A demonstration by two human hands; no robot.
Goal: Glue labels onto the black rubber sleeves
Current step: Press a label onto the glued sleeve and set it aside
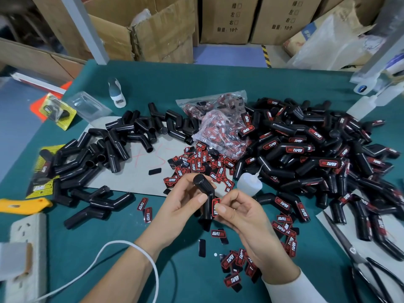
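Observation:
My left hand grips a bent black rubber sleeve above the green table, thumb across its side. My right hand pinches a red-and-black label against the sleeve's lower leg. A small clear glue bottle lies just behind my right hand. Loose labels lie scattered behind the hands, and more labels sit under my right wrist. Plain sleeves are piled at the left. Labelled sleeves are heaped at the right.
A plastic bag of labels lies at the centre back. Scissors lie at the right front. A power strip with a white cable sits front left, beside a yellow cutter. Cardboard boxes stand behind the table.

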